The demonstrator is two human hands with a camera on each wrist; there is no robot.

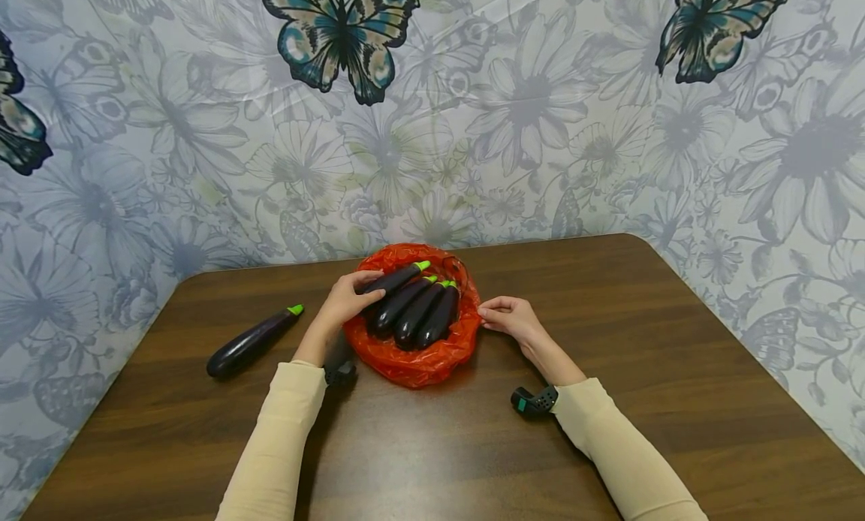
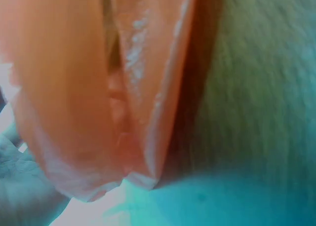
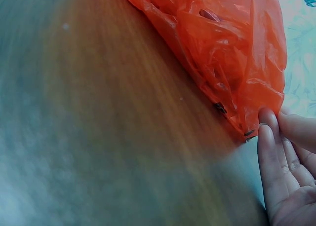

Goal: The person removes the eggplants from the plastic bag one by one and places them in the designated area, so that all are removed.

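Note:
A red plastic bag (image 1: 412, 371) lies spread on the table with dark, glossy eggplants (image 1: 415, 318) in it, their green stem ends pointing away. My left hand (image 1: 346, 302) is over the bag's left side, fingers and thumb curled round the leftmost eggplant (image 1: 399, 278), which rests against the three others. At the bag's right edge, my right hand (image 1: 510, 318) pinches the plastic between thumb and fingers; the right wrist view shows this grip on the bag (image 3: 227, 63) closely. In the left wrist view the bag (image 2: 64, 97) covers much of the frame, and the held eggplant is hidden.
Another eggplant (image 1: 253, 342) lies alone on the brown wooden table (image 1: 419, 461), left of my left hand. Behind the table hangs a floral cloth (image 1: 527, 131) with butterflies. Each wrist wears a dark band, the right one (image 1: 534, 401) plainly visible.

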